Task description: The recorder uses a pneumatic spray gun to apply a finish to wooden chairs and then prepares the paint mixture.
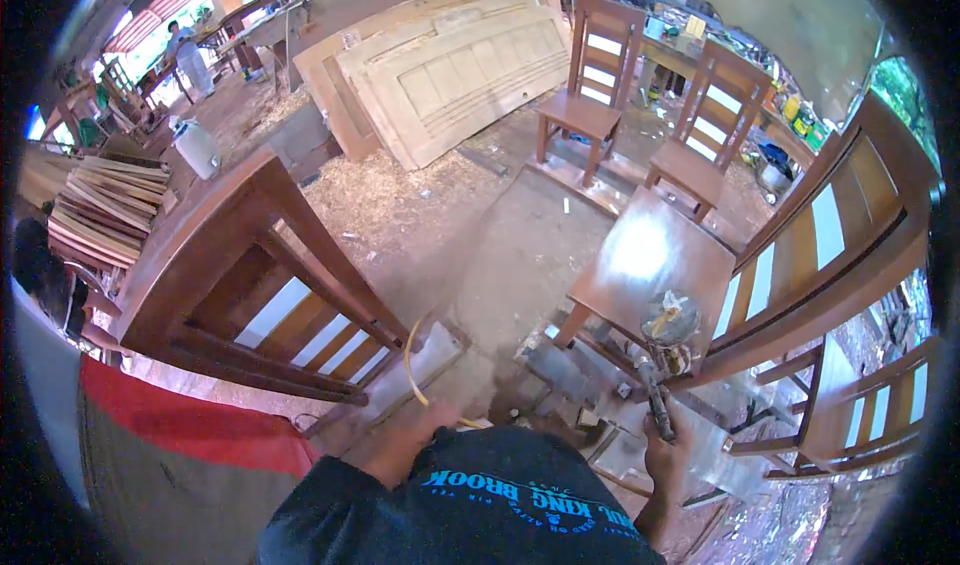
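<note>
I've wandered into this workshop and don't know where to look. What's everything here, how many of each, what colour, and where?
Chairs: five clear ones, brown with white bars, left and right
Doors: at least two, pale wood, top centre
Wood pile: one, tan, left
Jug: one, whitish, upper left
Shavings: uncountable, tan, on the floor
Bench: one, brown, upper right, cluttered
Cloth: one, red and grey-brown, lower left
Co-worker: one, pale clothing, far upper left
Hose: one, yellowish, by the left hand
Spray gun: one, greyish, in the right hand
Shirt: one, black with blue print, bottom centre
Hands: two, bare, left and right
</note>
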`<action>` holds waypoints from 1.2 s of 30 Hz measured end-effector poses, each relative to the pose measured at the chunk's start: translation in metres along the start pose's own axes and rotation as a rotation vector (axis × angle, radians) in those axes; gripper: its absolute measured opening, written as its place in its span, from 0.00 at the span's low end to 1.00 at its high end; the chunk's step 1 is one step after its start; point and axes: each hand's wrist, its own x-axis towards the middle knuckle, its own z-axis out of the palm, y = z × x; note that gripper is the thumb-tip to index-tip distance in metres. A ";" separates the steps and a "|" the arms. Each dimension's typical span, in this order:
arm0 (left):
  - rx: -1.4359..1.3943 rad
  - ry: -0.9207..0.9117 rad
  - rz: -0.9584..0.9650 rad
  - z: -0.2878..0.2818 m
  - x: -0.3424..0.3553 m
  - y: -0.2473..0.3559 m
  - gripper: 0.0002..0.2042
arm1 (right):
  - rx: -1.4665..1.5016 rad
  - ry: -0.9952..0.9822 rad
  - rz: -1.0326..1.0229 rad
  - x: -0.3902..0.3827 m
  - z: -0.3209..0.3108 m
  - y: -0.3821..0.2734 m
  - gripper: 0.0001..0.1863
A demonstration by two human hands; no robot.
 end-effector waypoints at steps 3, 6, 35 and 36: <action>-0.105 -0.073 0.135 0.029 -0.007 -0.001 0.12 | -0.091 0.052 -0.142 -0.015 -0.002 0.002 0.24; -0.396 -0.347 -0.049 0.013 -0.054 0.009 0.12 | -0.258 -0.148 -0.079 -0.022 0.013 -0.033 0.25; -0.718 -0.346 -0.443 0.088 -0.245 -0.023 0.20 | -0.128 -0.011 -0.122 -0.146 0.051 -0.071 0.23; -0.686 -0.357 -0.422 0.083 -0.238 -0.024 0.20 | -0.118 0.009 -0.216 -0.149 0.050 -0.057 0.24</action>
